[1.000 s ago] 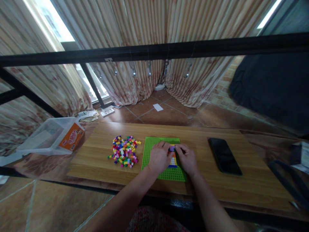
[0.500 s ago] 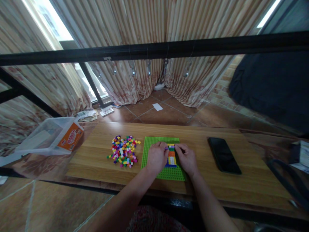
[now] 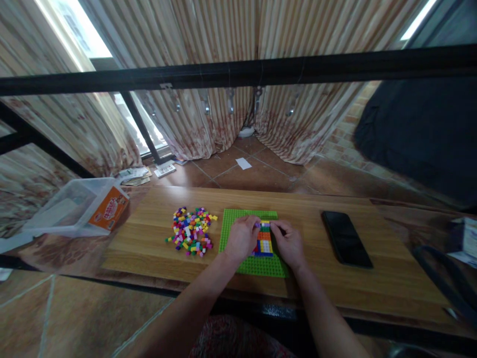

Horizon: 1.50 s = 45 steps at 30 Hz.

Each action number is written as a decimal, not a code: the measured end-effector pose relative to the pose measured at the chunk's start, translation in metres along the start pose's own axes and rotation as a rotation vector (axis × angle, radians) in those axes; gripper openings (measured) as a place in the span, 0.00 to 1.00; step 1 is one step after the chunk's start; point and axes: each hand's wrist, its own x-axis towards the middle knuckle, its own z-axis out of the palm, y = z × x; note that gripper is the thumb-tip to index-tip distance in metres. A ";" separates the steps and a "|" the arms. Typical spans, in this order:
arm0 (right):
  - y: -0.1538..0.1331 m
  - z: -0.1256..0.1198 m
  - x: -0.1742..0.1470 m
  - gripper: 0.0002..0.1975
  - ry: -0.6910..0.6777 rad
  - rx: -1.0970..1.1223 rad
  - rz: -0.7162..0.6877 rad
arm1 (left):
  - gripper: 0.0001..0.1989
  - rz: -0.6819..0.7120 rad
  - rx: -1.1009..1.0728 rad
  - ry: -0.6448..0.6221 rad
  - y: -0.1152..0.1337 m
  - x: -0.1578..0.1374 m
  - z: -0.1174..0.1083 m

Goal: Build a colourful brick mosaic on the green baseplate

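Note:
A green studded baseplate (image 3: 261, 269) lies on the wooden table, with a block of toy bricks (image 3: 265, 236) in rows of white, green, orange, yellow and blue built on it. Over the plate's left half is my left hand (image 3: 241, 238), its fingertips pinched on a small purple brick (image 3: 257, 225) at the upper left of the built rows. My right hand (image 3: 289, 245) rests at the plate's right side, fingers curled and tips against the upper right edge of the rows. Whatever its fingertips hold, if anything, is hidden. The left hand covers part of the rows' left side.
Left of the baseplate is a loose heap of coloured bricks (image 3: 192, 231). A black phone (image 3: 346, 239) lies on the right part of the table (image 3: 309, 278). A clear plastic bin (image 3: 70, 209) with an orange label stands at the far left. A black rail (image 3: 238, 74) crosses beyond the table.
My left hand has shifted slightly up, showing more of the brick rows and the purple brick at its fingertips. My right hand stays nearly in place. The view has tilted a little.

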 end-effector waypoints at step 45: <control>-0.028 0.013 0.016 0.20 -0.154 -0.261 0.183 | 0.15 -0.148 -0.162 -0.010 0.001 0.008 -0.001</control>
